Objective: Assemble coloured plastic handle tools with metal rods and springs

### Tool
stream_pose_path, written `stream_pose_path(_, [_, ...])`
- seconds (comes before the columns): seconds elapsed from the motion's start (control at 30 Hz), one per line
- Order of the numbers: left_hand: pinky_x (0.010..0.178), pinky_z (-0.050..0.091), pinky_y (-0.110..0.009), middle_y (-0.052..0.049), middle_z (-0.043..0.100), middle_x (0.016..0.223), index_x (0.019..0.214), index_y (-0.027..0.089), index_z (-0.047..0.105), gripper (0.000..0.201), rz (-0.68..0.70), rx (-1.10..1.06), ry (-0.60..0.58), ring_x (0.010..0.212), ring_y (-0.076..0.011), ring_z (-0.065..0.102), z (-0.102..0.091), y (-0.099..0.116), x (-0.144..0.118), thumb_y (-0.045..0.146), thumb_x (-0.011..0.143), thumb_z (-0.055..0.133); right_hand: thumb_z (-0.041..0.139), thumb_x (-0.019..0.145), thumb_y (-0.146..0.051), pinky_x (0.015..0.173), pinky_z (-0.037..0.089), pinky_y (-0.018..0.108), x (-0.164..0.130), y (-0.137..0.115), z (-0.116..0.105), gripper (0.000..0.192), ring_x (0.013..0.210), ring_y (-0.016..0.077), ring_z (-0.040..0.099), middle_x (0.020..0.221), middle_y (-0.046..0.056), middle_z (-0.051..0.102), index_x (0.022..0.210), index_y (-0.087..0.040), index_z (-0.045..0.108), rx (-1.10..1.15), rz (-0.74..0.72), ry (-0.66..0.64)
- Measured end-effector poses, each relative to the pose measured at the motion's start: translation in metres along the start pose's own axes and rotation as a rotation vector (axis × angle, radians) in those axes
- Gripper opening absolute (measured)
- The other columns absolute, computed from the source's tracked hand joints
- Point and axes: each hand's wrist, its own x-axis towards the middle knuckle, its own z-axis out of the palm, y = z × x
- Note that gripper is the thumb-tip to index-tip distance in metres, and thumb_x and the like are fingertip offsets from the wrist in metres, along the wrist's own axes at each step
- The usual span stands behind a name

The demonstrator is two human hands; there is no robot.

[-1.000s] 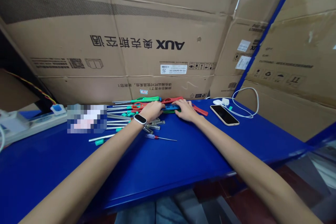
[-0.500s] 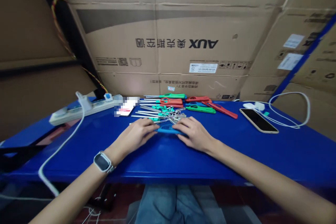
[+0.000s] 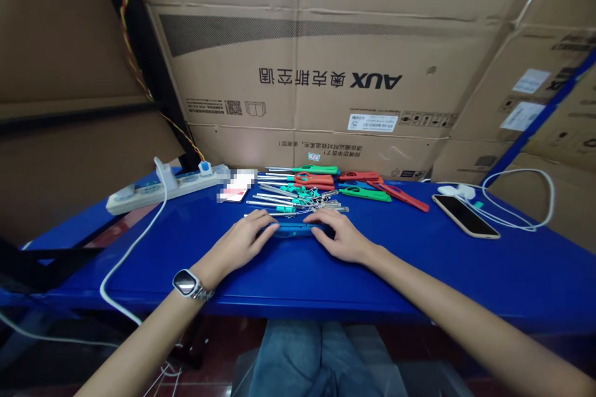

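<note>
Both hands' fingers pinch blue tool [image 3: 295,229] ends: left hand [image 3: 242,243], right hand [image 3: 339,237].

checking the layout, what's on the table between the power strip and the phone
In the head view, between the power strip and the phone lies a pile of screwdrivers and red and green lighters.

Blue tool [image 3: 295,230] on blue table [image 3: 419,260]. Green handles [image 3: 320,169], red handles [image 3: 361,177], teal small screwdrivers [image 3: 293,191]. White power strip [image 3: 162,188], white cable [image 3: 521,198], black-screened phone [image 3: 465,216]. Brown cardboard boxes [image 3: 298,74], black print, grey band.
</note>
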Motion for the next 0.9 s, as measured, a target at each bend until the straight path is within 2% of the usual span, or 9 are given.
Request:
stream_pose_path(0.17, [0.089,0.045,-0.036,-0.005,0.065,0.103,0.11,0.022,0.064,0.028,-0.004,-0.077,0.016,0.098,-0.0223,0.06,0.001,-0.001,-0.001,0.04,0.101,0.044,0.056,0.089,-0.016,0.089,0.05,0.036,-0.002,0.0,-0.004,0.021,0.098,0.0197,0.064,0.105,0.006,0.07,0.108,-0.021,0.064,0.067,0.022,0.034])
stream_pose_path(0.37, [0.087,0.047,-0.033,-0.004,0.066,0.102,0.097,0.021,0.068,0.022,0.058,-0.224,-0.009,0.094,-0.0194,0.06,0.001,0.006,-0.001,0.039,0.096,0.054,0.063,0.085,-0.017,0.094,0.047,0.04,-0.005,-0.005,-0.008,0.027,0.099,0.0206,0.06,0.102,0.005,0.066,0.112,-0.022,0.063,0.015,0.032,-0.054])
stream_pose_path(0.53, [0.079,0.048,-0.03,-0.004,0.068,0.093,0.088,0.019,0.069,0.03,-0.012,-0.277,0.015,0.085,-0.0181,0.062,0.0,0.009,0.005,0.042,0.097,0.051,0.065,0.083,-0.019,0.101,0.044,0.043,-0.005,-0.007,-0.011,0.033,0.11,0.023,0.057,0.112,0.008,0.062,0.116,-0.022,0.06,-0.015,-0.014,-0.028])
stream_pose_path(0.7, [0.066,0.045,-0.027,-0.003,0.068,0.081,0.084,0.018,0.066,0.038,-0.103,-0.215,0.094,0.072,-0.0172,0.061,-0.001,0.006,0.008,0.046,0.099,0.045,0.06,0.086,-0.018,0.099,0.044,0.045,-0.005,-0.008,-0.012,0.041,0.116,0.0253,0.054,0.124,0.01,0.057,0.126,-0.024,0.054,-0.106,-0.013,0.036])
stream_pose_path(0.8, [0.058,0.039,-0.026,0.0,0.064,0.07,0.08,0.018,0.061,0.041,-0.186,-0.174,0.12,0.061,-0.0153,0.054,0.001,0.004,0.009,0.048,0.099,0.041,0.062,0.085,-0.022,0.094,0.044,0.045,-0.006,-0.009,-0.011,0.026,0.108,0.0262,0.054,0.115,0.012,0.056,0.111,-0.021,0.059,-0.196,-0.028,0.092])
stream_pose_path(0.9, [0.055,0.036,-0.026,0.001,0.058,0.064,0.076,0.018,0.057,0.043,-0.259,-0.155,0.132,0.056,-0.0149,0.05,0.001,0.002,0.008,0.049,0.099,0.038,0.068,0.084,-0.029,0.088,0.043,0.043,-0.006,-0.009,-0.008,0.018,0.097,0.0245,0.053,0.103,0.009,0.056,0.098,-0.02,0.063,-0.263,-0.092,0.023])
